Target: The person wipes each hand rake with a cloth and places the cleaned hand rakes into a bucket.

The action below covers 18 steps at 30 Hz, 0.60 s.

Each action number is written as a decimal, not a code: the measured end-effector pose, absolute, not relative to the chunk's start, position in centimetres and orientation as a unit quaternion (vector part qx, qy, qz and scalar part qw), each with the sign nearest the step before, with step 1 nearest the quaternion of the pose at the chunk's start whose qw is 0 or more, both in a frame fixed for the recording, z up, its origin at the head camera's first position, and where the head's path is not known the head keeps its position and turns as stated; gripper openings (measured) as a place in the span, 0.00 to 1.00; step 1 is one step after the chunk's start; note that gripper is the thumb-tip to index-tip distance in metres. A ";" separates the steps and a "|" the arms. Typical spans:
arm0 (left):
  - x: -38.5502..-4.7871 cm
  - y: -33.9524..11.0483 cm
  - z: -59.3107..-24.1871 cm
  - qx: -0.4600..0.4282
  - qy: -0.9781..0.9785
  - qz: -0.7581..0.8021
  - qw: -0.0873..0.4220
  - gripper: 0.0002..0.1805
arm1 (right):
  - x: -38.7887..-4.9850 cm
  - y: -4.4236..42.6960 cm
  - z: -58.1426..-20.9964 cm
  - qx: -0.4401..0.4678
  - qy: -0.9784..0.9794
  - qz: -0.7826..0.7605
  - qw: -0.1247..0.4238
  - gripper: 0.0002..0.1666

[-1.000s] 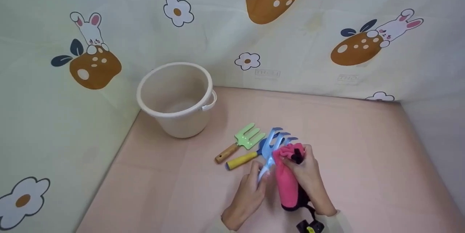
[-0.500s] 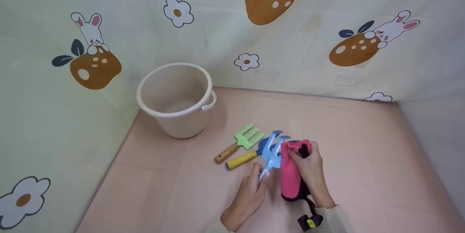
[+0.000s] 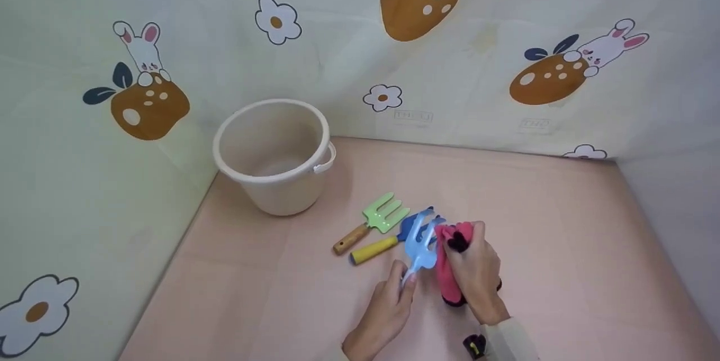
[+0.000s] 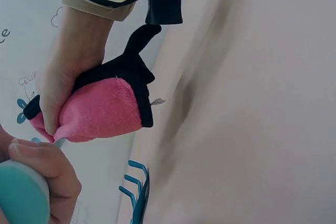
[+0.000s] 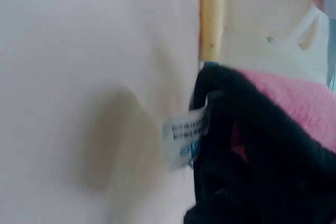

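My left hand (image 3: 385,305) grips the handle of a light blue hand rake (image 3: 421,251), its bent tines pointing away from me. In the left wrist view, the handle's end (image 4: 23,195) is teal. My right hand (image 3: 477,268) holds a bunched pink cloth (image 3: 447,276) with black edging against the rake's right side. The cloth overlaps the rightmost tine in the head view; how firmly it touches is hidden. A white label (image 5: 184,132) hangs from the black edging in the right wrist view.
Left of the rake lie a blue rake with a yellow handle (image 3: 374,250) and a green hand fork (image 3: 385,213) with a wooden handle. A cream bucket (image 3: 287,198) stands at the back left. Patterned sheets (image 3: 337,57) wall the pink table (image 3: 253,271).
My right hand shifted right and then came slightly back left, turning the cloth so that less of its lower end shows. The light blue rake has turned a little in my left hand.
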<state>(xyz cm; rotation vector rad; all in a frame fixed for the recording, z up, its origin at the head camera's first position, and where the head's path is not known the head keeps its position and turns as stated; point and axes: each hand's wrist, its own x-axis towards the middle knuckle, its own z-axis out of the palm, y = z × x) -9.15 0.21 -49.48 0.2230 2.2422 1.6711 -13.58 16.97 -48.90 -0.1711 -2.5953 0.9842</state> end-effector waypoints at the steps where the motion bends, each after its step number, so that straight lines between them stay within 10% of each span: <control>1: -9.2 0.2 -49.4 0.078 0.787 0.588 0.169 0.10 | -13.6 17.0 -49.0 -0.053 -0.921 0.336 0.191 0.20; 18: -9.5 0.3 -48.6 0.095 0.812 0.553 0.157 0.13 | -13.6 18.0 -49.2 -0.015 -0.904 0.285 0.318 0.17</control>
